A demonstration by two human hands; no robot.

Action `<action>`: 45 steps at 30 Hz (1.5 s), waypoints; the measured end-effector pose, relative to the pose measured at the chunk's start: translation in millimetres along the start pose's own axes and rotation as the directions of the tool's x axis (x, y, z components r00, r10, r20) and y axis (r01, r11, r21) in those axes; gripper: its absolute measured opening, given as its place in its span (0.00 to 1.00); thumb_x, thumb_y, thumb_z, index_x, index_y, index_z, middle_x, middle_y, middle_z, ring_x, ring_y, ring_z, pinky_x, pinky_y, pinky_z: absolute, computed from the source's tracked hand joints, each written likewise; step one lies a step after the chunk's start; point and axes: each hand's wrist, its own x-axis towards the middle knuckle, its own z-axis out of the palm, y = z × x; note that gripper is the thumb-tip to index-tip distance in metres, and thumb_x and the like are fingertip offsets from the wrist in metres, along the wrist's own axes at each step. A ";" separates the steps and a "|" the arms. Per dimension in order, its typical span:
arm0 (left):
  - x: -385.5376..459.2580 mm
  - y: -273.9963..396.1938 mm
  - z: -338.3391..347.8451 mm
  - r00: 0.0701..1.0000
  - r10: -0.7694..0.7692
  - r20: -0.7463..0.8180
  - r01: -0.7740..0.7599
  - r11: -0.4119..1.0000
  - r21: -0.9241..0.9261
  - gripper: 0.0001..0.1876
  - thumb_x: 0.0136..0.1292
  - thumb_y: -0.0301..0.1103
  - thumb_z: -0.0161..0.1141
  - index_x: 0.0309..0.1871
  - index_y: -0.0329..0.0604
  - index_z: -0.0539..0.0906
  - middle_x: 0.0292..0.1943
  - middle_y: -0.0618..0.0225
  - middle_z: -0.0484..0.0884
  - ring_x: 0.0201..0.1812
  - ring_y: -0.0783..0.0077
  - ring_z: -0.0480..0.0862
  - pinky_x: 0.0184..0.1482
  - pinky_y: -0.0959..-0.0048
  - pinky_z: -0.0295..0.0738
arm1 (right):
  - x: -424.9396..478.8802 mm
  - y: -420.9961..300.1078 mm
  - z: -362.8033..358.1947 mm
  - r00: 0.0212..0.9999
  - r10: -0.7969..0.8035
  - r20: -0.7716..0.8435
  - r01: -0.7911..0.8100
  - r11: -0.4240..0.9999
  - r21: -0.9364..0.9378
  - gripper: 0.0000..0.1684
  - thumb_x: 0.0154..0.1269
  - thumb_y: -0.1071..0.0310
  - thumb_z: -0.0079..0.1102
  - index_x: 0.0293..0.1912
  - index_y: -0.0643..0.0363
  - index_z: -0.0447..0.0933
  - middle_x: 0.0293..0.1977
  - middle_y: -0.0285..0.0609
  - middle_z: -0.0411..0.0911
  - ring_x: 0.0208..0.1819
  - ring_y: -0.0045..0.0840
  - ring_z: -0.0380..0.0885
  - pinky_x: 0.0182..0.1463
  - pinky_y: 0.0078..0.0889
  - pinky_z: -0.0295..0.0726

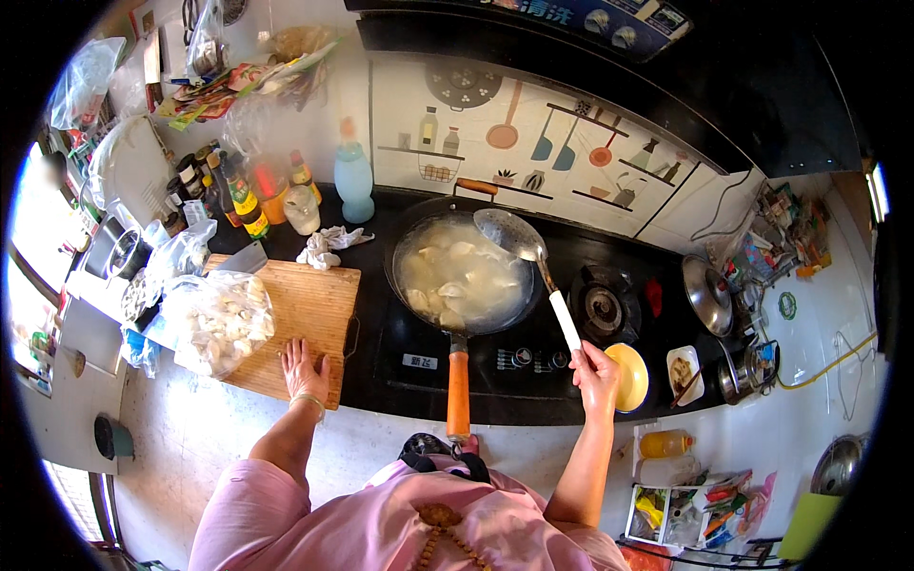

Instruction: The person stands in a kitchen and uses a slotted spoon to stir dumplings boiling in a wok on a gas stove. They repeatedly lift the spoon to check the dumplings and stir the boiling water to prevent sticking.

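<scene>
My right hand (597,375) grips the white handle of a metal skimmer ladle (510,234), whose perforated bowl is over the right rim of a wok (532,300). Dumplings (457,275) lie in cloudy, steaming liquid inside the wok, and its wooden handle (458,392) points towards me. My left hand (305,372) rests flat, fingers apart, on the near right part of a wooden cutting board (314,307). Left of that hand, a clear plastic bag of pale pieces (221,325) lies on the board. A cleaver blade (244,258) shows at the board's far edge, beside the bag.
A yellow bowl (630,378) is beside my right hand, with a small white dish (684,375) farther right. Behind it are an unused burner (602,305) and a metal lid (707,294). Sauce bottles (243,200), a blue bottle (353,182) and a crumpled cloth (330,246) stand or lie behind the board.
</scene>
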 end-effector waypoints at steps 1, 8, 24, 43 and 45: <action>-0.3 -0.8 1.1 1.000 0.004 -0.005 -0.004 1.000 0.001 0.35 0.65 0.45 0.59 0.70 0.31 0.65 0.73 0.45 0.60 0.76 0.49 0.56 0.77 0.54 0.44 | -0.2 -1.0 0.6 1.000 0.002 0.000 -0.002 1.000 0.001 0.16 0.68 0.71 0.63 0.53 0.65 0.81 0.26 0.33 0.77 0.19 0.09 0.66 0.22 0.13 0.63; -0.2 1.7 -0.5 1.000 0.005 -0.010 -0.005 1.000 0.004 0.35 0.65 0.45 0.59 0.70 0.32 0.65 0.73 0.48 0.61 0.76 0.50 0.55 0.78 0.55 0.43 | 1.4 -0.8 0.4 1.000 -0.009 -0.002 0.009 1.000 0.000 0.16 0.68 0.72 0.63 0.54 0.66 0.80 0.26 0.33 0.77 0.20 0.09 0.66 0.22 0.13 0.64; 0.3 1.3 -1.3 0.999 0.042 -0.030 -0.041 0.999 0.012 0.35 0.65 0.45 0.60 0.69 0.31 0.65 0.72 0.44 0.61 0.75 0.47 0.57 0.77 0.53 0.46 | 7.0 16.5 -6.0 0.994 -0.090 -0.066 0.087 0.995 -0.057 0.17 0.67 0.72 0.64 0.54 0.68 0.80 0.29 0.29 0.77 0.23 0.07 0.65 0.24 0.12 0.63; -1.3 2.0 -2.1 0.999 0.019 -0.028 -0.019 1.000 0.001 0.34 0.66 0.45 0.59 0.69 0.31 0.66 0.72 0.44 0.61 0.76 0.48 0.56 0.77 0.54 0.44 | 51.6 -83.1 -39.8 0.763 -0.561 0.322 0.476 0.150 -0.867 0.16 0.61 0.65 0.66 0.49 0.56 0.83 0.27 0.42 0.75 0.29 0.38 0.78 0.33 0.40 0.77; -1.1 5.6 -5.7 1.000 0.011 -0.014 -0.012 1.000 -0.005 0.34 0.66 0.45 0.59 0.69 0.32 0.66 0.72 0.44 0.61 0.76 0.48 0.56 0.77 0.54 0.44 | 53.3 -88.9 -39.8 0.767 -0.546 0.335 0.474 0.131 -0.871 0.15 0.61 0.67 0.65 0.49 0.58 0.83 0.27 0.43 0.75 0.30 0.39 0.77 0.34 0.38 0.76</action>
